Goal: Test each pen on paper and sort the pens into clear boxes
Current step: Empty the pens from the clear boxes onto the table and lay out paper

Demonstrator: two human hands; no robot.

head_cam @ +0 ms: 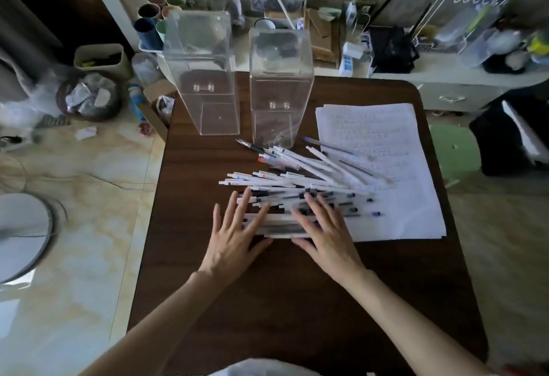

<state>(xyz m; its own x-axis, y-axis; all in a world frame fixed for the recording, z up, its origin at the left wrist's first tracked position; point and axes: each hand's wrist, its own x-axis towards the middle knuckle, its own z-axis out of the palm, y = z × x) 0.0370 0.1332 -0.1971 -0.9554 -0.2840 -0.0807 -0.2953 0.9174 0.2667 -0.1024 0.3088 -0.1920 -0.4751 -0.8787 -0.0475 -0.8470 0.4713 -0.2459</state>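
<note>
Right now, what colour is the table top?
The table top is dark brown wood grain; head view.

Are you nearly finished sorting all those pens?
Barely started. The left clear box looks empty; the right clear box may hold a few pens, hard to tell. The paper has faint marks. Now the left hand and right hand rest flat on the pen pile. Almost every pen is left to test.
</note>
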